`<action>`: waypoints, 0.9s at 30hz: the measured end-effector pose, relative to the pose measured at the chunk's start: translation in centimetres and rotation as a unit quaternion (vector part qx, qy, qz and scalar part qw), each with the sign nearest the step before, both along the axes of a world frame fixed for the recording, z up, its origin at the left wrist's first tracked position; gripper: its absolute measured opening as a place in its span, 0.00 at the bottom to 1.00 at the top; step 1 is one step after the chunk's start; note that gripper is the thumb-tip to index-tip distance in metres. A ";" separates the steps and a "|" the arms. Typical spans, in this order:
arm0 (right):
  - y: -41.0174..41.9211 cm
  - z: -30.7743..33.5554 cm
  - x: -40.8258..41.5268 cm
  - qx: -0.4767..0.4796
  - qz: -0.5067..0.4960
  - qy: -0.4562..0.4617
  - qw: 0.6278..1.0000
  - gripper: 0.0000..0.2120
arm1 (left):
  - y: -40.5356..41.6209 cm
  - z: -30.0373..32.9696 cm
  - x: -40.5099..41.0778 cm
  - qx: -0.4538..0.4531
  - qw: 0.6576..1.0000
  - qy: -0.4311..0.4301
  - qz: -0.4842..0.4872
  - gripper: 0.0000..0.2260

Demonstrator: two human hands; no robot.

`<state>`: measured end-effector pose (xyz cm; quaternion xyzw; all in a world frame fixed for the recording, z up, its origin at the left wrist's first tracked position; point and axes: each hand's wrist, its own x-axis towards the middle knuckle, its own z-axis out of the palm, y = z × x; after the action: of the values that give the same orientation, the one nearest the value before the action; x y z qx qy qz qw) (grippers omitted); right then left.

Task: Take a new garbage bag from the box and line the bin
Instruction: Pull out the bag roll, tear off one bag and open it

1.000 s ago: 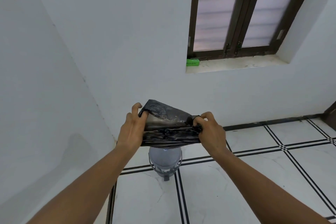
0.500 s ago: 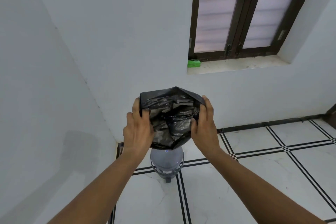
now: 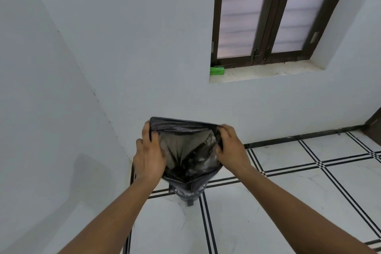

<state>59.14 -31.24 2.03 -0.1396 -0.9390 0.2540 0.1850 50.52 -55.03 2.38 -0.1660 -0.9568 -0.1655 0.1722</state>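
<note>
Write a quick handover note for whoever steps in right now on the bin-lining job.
Left hand: shut on the bag at its left rim.
Right hand: shut on the bag's right rim.
Bag: out of the box, mouth spread open, held in the air right above the bin on the floor.
Box: green, on the window sill.
Done: bag taken and opened.
Left: lower it into the bin and fold the rim over the edge.

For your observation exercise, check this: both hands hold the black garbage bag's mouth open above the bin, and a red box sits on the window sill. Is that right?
One detail is wrong: the box on the window sill is green, not red, as the head view shows. Both hands, left and right, do hold the black garbage bag open above the bin.
</note>
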 end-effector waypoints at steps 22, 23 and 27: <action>-0.9 0.3 0.7 0.131 -0.031 0.109 0.985 0.32 | 0.7 -1.1 0.5 0.091 0.995 0.025 -0.039 0.41; -0.8 -0.1 0.9 0.135 -0.020 0.054 0.989 0.32 | 0.5 -1.7 0.5 0.056 0.998 -0.002 -0.039 0.39; -0.7 -0.2 2.5 0.085 0.058 -0.463 0.880 0.21 | -0.9 -3.0 0.6 -0.182 0.899 -0.376 -0.128 0.20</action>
<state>61.62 -31.99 1.78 -0.1704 -0.9420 0.0901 -0.2747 51.15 -55.91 -0.57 -0.2408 -0.9342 -0.0593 -0.2565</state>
